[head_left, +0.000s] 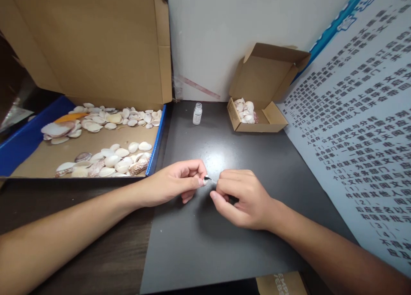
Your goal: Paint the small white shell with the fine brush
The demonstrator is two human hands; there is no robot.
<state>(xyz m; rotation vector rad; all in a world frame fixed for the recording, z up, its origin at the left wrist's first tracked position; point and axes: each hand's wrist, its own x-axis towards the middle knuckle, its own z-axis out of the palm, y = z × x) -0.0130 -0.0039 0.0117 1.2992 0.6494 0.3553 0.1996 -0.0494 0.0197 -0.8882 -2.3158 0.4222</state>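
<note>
Though tiny, a black-and-white piece [206, 179]

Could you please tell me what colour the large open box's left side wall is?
The left side wall is blue, in the head view.

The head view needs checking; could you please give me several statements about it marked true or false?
1. The left hand pinches a small item near the right hand. True.
2. The right hand is spread flat. False: its fingers are curled.
3. The blue-walled box and the small brown box both hold shells. True.
4. The small brown box is shut. False: its lid stands open.
5. The bottle stands upright. True.
6. The bottle is inside the small brown box. False: it stands outside.
</note>
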